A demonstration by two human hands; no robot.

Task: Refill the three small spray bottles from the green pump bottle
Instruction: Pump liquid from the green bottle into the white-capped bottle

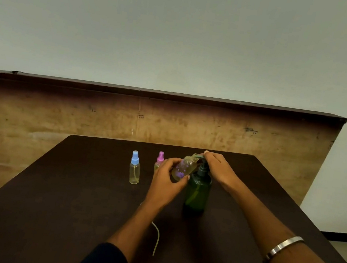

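Nearest to you, a thin pale tube [157, 239], probably the dip tube of a removed sprayer, lies on the dark surface [57, 193] beside your left forearm; its head is hidden under the arm, so you cannot confirm this. Further on, your left hand [168, 182] has its grip curled around the open small bottle with purple dots [182, 168], which is tilted with its mouth up against the spout of the green pump bottle [196, 193]. Your right hand [219, 167] rests on the pump head, fingers bent over it. The risk here is the meeting of mouth and spout: if the small opening slips sideways when you press, liquid runs over your fingers and the surface. A hard press could also tip the green bottle, because nothing holds its body. Behind your left hand stands the pink-capped bottle [159, 159], mostly covered, so its level is unclear. To the left, apart, stands the blue-capped bottle [135, 168], with pale liquid low inside. The exact contact at the spout is too blurred to judge.
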